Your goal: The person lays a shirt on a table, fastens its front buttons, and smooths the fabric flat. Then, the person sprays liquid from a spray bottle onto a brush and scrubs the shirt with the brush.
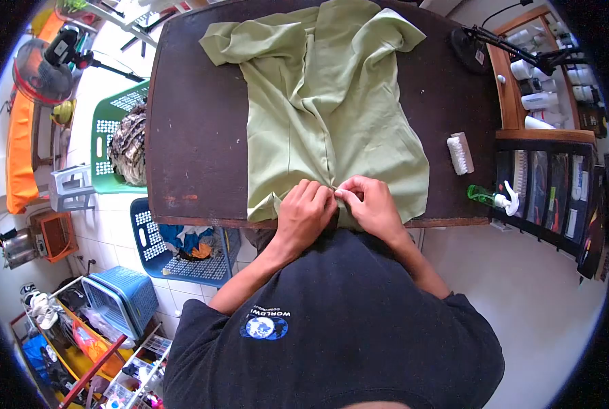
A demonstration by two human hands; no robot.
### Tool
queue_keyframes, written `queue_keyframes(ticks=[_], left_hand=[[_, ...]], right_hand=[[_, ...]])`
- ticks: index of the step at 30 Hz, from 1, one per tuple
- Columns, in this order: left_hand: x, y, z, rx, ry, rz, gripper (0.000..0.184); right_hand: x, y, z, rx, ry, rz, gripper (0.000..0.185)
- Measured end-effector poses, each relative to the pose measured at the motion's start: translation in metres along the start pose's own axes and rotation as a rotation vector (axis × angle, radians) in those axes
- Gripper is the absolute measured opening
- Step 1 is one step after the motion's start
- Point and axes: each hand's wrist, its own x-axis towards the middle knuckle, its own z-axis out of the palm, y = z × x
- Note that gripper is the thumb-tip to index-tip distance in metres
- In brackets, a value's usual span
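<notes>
A light green short-sleeved shirt (331, 116) lies front up on the dark table, its collar end at the far edge and its hem at the near edge. Its front placket runs down the middle, with folds around it. At the lower placket, my left hand (307, 213) is closed on the cloth, fingers curled. Just to its right, my right hand (370, 206) pinches the placket edge between thumb and forefinger. Both hands nearly touch. Any button between the fingertips is too small to make out.
On the dark table (199, 123), a white-bristled brush (460, 154) and a green spray bottle (492, 197) sit at the right. A black lamp (471, 51) stands far right, beside a wooden shelf (512, 82). Green (102, 146) and blue baskets (144, 238) stand left.
</notes>
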Motion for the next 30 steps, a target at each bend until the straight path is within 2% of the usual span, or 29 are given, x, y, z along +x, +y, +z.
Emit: queue_keyframes(ticks=[8,12,14,15,17,18,20,22,23,27,30], left_hand=[[0.004,0.002,0.001,0.198,-0.056,0.021,0.014],[0.001,-0.002,-0.008,0.06,-0.124,-0.023,0.011],[0.002,-0.009,-0.024,-0.115,-0.24,-0.084,0.011],[0.004,-0.013,-0.03,-0.115,-0.238,-0.08,0.011],[0.009,-0.02,-0.04,-0.227,-0.048,-0.259,0.016],[0.013,-0.025,-0.049,-0.141,-0.028,-0.251,0.018],[0.011,-0.042,-0.066,-0.056,-0.001,-0.244,0.021],[0.0,-0.06,-0.08,-0.073,-0.252,-0.084,0.026],[-0.004,-0.061,-0.084,-0.075,-0.252,-0.082,0.026],[-0.034,-0.048,-0.104,0.058,-0.401,-0.168,0.028],[-0.052,-0.042,-0.124,-0.02,-0.476,-0.219,0.022]], right_hand=[[0.007,0.012,0.0,0.022,-0.018,-0.065,0.007],[0.005,0.002,-0.011,0.071,-0.118,0.0,0.005],[0.008,-0.005,-0.024,0.042,-0.05,-0.005,0.005],[0.011,-0.009,-0.031,0.014,0.013,-0.008,0.007],[0.015,-0.013,-0.043,-0.04,0.139,-0.012,0.011],[0.018,-0.009,-0.047,-0.042,0.14,-0.013,0.011],[0.027,0.008,-0.054,-0.262,0.248,-0.211,0.023],[0.033,0.024,-0.057,-0.482,0.356,-0.408,0.036],[0.033,0.028,-0.056,-0.484,0.357,-0.407,0.036],[0.026,0.043,-0.046,-0.625,0.235,-0.3,0.061],[0.02,0.052,-0.035,-0.656,0.255,-0.292,0.064]])
